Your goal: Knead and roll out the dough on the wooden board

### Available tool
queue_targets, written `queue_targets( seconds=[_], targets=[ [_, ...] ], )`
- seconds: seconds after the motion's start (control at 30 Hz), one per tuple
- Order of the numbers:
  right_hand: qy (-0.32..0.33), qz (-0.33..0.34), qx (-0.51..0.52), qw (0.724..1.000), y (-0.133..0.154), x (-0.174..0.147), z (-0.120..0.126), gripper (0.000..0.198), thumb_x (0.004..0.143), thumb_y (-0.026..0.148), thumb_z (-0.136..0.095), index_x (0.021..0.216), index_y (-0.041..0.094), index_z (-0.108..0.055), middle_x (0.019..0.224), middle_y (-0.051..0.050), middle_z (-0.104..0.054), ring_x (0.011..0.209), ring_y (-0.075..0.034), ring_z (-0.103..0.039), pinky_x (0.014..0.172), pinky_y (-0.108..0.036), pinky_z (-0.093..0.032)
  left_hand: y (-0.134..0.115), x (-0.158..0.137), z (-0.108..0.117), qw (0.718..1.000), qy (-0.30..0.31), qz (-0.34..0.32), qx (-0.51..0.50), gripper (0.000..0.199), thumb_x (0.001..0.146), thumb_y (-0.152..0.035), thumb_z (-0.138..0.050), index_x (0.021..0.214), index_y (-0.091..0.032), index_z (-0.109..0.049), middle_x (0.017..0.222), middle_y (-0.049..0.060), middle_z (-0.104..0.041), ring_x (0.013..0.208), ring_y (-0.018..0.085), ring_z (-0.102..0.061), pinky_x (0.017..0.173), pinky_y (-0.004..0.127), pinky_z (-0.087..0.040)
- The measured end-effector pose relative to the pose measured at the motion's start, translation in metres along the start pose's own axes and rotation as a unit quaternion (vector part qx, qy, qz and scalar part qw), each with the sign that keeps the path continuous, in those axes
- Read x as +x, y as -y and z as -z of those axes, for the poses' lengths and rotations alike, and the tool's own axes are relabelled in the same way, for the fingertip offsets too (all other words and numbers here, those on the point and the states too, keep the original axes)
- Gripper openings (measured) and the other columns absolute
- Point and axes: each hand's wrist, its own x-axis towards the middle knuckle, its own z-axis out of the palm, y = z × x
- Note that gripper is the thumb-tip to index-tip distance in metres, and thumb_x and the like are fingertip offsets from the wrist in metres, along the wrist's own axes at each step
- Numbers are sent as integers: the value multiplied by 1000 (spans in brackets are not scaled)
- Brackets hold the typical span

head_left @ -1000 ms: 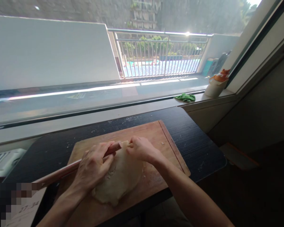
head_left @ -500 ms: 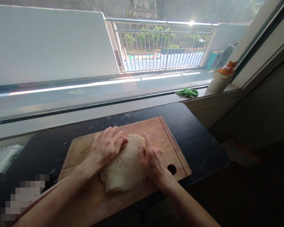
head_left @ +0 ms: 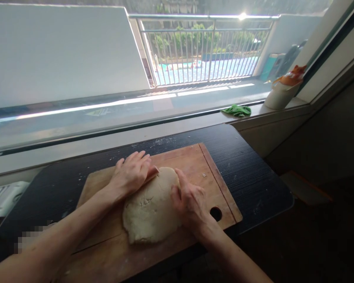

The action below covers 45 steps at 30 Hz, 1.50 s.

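A flattened slab of pale dough [head_left: 152, 212] lies on a wooden cutting board [head_left: 191, 161], with small creases in its upper surface. My left hand [head_left: 132, 171] rests along the dough's upper left edge, fingers stretched out and the thumb side against the dough. On the opposite side, my right hand [head_left: 190, 198] touches the dough's right edge; its index finger points forward and its thumb stands apart. Neither hand is closed round the dough. Part of the dough's right side is hidden under my right hand.
Beneath the board is a black table [head_left: 247, 169] with scattered flour specks. Beyond it, a windowsill holds a green cloth [head_left: 237, 110] and a pale container with an orange top [head_left: 283, 92]. A white slatted object [head_left: 6, 198] stands at the left.
My left hand has slid back toward the dough's upper left edge, uncovering more of the creased surface. My right hand stays at the right edge. The view has shifted slightly.
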Motion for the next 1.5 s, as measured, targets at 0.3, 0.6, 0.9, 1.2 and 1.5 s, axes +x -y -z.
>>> queue_targets(
  seconds=[0.3, 0.6, 0.9, 1.2, 1.5],
  targets=[
    [0, 4, 23, 1000, -1, 0, 1, 44, 92, 29, -37, 135, 20, -42, 88, -3, -71, 68, -16, -66, 63, -23, -44, -32, -43, -8, 997, -56, -59, -3, 57, 93, -42, -21, 142, -15, -33, 147, 9, -38, 137, 23, -29, 111, 45, -22],
    [-2, 8, 39, 999, -2, -1, 0, 43, 91, 27, -38, 134, 20, -43, 85, -2, -70, 69, -15, -65, 64, -23, -43, -13, -11, -3, 1000, 10, -10, -18, 55, 94, -39, -18, 139, -16, -41, 146, 8, -38, 137, 25, -30, 110, 46, -24],
    [15, 6, 26, 1000, -3, 0, 0, 44, 91, 28, -38, 134, 20, -42, 90, -3, -71, 69, -14, -65, 64, -22, -44, 2, 0, -4, 999, 12, -33, -6, 55, 94, -39, -17, 137, -17, -44, 148, 7, -37, 139, 28, -24, 109, 54, -22],
    [15, 1, 51, 999, -3, -1, 2, 44, 90, 27, -39, 134, 21, -44, 85, -2, -70, 67, -15, -65, 65, -23, -44, -25, -38, -7, 995, -18, -94, -21, 58, 94, -43, -19, 143, -15, -31, 150, 6, -33, 140, 21, -23, 114, 42, -18],
    [-4, 13, 54, 998, -4, -2, 0, 44, 90, 27, -39, 133, 21, -44, 87, -2, -71, 69, -15, -65, 65, -24, -44, 10, 5, -5, 999, 12, -31, 3, 59, 95, -39, -14, 139, -11, -39, 147, 12, -37, 139, 28, -24, 110, 50, -22]
  ],
)
